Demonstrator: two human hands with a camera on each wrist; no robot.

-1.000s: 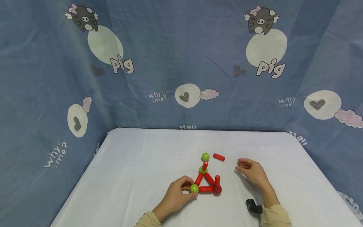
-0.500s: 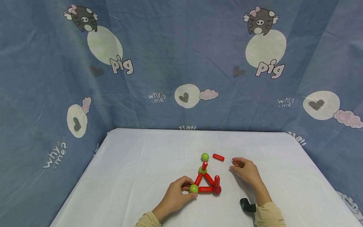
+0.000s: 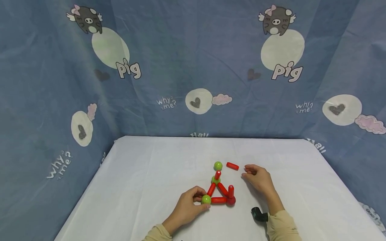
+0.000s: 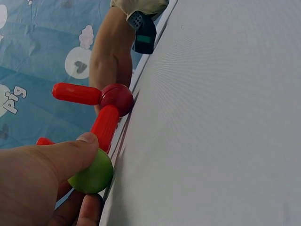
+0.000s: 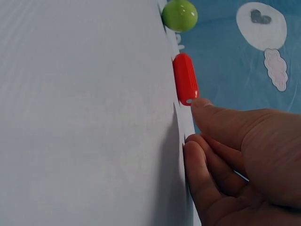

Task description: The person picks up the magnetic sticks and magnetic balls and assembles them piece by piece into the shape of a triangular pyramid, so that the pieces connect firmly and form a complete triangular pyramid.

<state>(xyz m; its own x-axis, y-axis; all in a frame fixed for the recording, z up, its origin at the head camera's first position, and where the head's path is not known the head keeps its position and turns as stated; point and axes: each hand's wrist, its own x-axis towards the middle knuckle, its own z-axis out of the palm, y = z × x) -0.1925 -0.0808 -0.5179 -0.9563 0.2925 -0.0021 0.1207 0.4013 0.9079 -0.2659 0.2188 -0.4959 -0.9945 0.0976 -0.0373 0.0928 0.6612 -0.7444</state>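
Note:
Red rods and balls form a triangle lying on the white table. My left hand (image 3: 188, 206) pinches the green ball (image 3: 206, 199) at its near left corner, thumb on one side in the left wrist view. A dark red ball (image 3: 231, 200) makes the right corner and bears an upright red rod (image 3: 231, 191). Another red rod (image 3: 218, 174) stands up from the green ball (image 3: 215, 180) at the far corner. My right hand (image 3: 260, 178) is empty, its fingers loosely bent, just right of a loose red rod (image 3: 232, 166). A loose green ball (image 3: 218, 165) lies left of that rod.
The white table (image 3: 169, 160) ends at a blue cloth backdrop (image 3: 135, 110) printed with pigs and hearts. A black wrist device (image 3: 259, 214) sits at the right sleeve (image 3: 282, 226), low over the table.
My right hand has moved left and slightly away from me, closer to the loose red rod. The left hand stays on the green ball, and the triangle keeps its place.

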